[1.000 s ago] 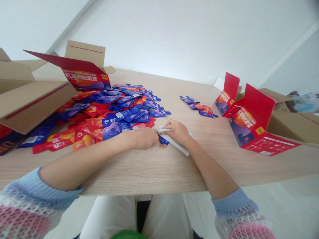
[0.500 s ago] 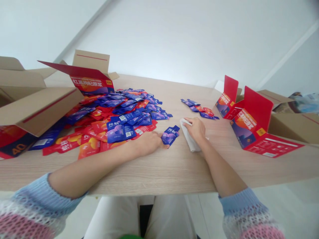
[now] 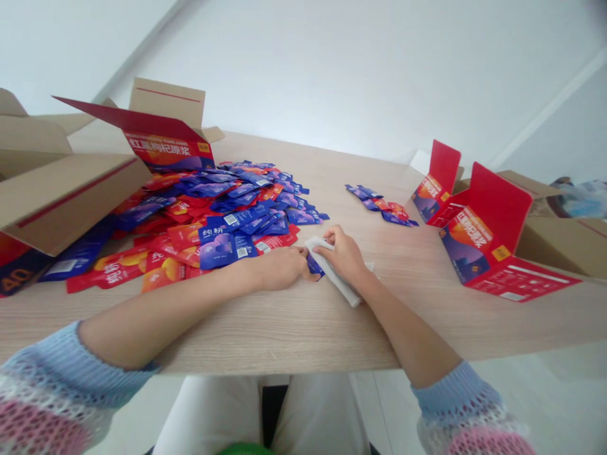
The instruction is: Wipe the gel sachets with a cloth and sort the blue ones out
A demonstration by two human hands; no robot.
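My left hand (image 3: 286,268) pinches the edge of a blue pouch (image 3: 315,268) that lies flat on the table. Most of that pouch is covered by a folded white cloth (image 3: 339,281). My right hand (image 3: 345,254) grips this cloth and presses it over the pouch. Just left of my hands spreads a large pile of blue and red pouches (image 3: 222,249). Beyond my right hand lies a small group of blue and red pouches (image 3: 382,205).
Open cartons stand at the left, one brown-flapped box (image 3: 71,189) near and a red box (image 3: 165,148) behind. Two open red boxes, a nearer one (image 3: 484,246) and a farther one (image 3: 436,189), are at the right. The wooden table (image 3: 265,341) ends close to my lap.
My right hand has moved left with the cloth, from beside the blue pouch onto it. My left hand still holds the pouch's edge. The view has shifted slightly.
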